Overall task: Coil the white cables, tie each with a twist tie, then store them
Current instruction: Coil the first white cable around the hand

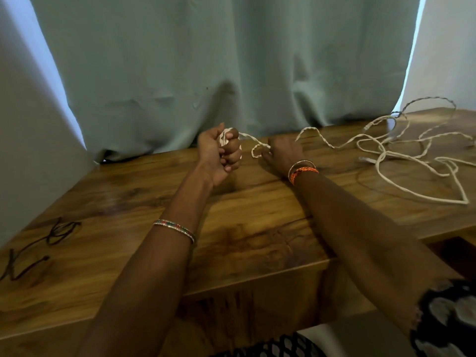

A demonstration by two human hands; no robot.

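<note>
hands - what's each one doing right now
Left hand: closed around a coiled bundle of white cable.
Right hand: gripping the same cable's loose run near a loop.

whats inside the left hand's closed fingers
The left hand grips a bundle of coiled white cable; loops show between the fingers. How many turns it holds is hidden by the palm.

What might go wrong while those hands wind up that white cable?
The loose cable lies in crossed loops on the table, so pulling may tighten a knot. The small coil in the left hand could spring open. The dark twist ties lie far left, an awkward reach.
</note>
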